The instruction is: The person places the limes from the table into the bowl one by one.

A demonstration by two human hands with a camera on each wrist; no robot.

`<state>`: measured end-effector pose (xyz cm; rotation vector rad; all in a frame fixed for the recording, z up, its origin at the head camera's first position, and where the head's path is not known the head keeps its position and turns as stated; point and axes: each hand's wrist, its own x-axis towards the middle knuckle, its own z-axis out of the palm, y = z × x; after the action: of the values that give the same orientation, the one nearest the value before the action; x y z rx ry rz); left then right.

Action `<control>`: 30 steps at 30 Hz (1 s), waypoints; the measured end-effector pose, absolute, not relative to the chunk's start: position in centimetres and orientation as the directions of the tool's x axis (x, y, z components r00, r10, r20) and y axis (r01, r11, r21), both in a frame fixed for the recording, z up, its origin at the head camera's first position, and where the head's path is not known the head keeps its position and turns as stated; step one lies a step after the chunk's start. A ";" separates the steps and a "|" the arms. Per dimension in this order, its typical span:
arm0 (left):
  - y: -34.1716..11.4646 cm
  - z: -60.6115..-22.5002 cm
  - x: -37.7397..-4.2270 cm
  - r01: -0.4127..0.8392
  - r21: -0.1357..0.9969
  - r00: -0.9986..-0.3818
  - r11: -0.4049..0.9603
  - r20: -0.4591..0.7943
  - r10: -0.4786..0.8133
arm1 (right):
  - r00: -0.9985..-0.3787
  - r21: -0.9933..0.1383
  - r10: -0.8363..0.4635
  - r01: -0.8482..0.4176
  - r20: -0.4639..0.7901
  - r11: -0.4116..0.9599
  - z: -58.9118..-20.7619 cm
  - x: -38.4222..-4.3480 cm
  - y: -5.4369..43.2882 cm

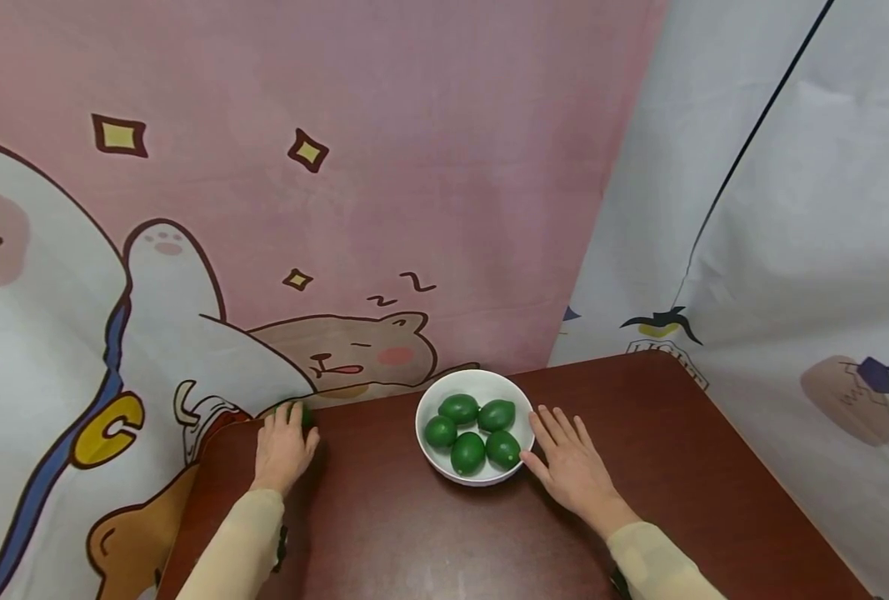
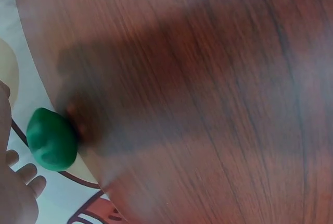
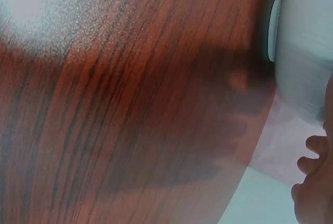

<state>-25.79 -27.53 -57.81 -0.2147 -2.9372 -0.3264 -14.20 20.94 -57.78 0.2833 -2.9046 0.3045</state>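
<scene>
A white bowl [image 1: 481,482] stands near the back of the table, and several green limes [image 1: 468,454] lie in it. At the table's back left edge is another green lime [image 2: 52,139], partly covered by my left hand [image 1: 282,450] in the head view. The left thumb stands out to the side, and in the left wrist view the fingertips [image 2: 36,185] lie close beside this lime. My right hand [image 1: 575,471] is at the bowl's right side with its fingers extended, thumb and index finger right at the rim. In the right wrist view the bowl's outer wall [image 3: 304,52] shows beside the fingers.
The dark reddish-brown wooden table [image 1: 384,533] ends close behind the bowl and the single lime. Behind it hangs a pink cloth backdrop [image 1: 444,167] with cartoon animals. A pale printed cloth [image 1: 789,250] hangs along the right side.
</scene>
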 end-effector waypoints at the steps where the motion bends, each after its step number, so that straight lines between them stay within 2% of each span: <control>1: -27.7 -57.9 -25.9 0.156 0.210 -0.975 0.965 0.188 0.116 | -0.961 -0.184 -0.168 -0.210 0.221 0.960 -57.8 -14.2 20.9; 10: -28.3 -58.5 -26.5 0.060 0.288 -0.992 0.956 0.121 0.026 | -0.960 -0.183 -0.169 -0.212 0.224 0.960 -57.8 -14.2 20.9; 22: -28.1 -58.8 -27.4 -0.046 0.354 -0.999 0.934 -0.043 -0.033 | -0.965 -0.191 -0.162 -0.202 0.208 0.961 -57.6 -14.2 20.9; 30: -27.9 -59.3 -27.8 -0.053 0.377 -0.998 0.925 -0.035 -0.043 | -0.971 -0.194 -0.157 -0.192 0.182 0.962 -57.6 -14.3 20.9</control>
<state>-27.83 -27.90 -59.27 0.0769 -3.1076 -0.6097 -14.34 20.86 -57.57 0.2632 -2.9474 0.3158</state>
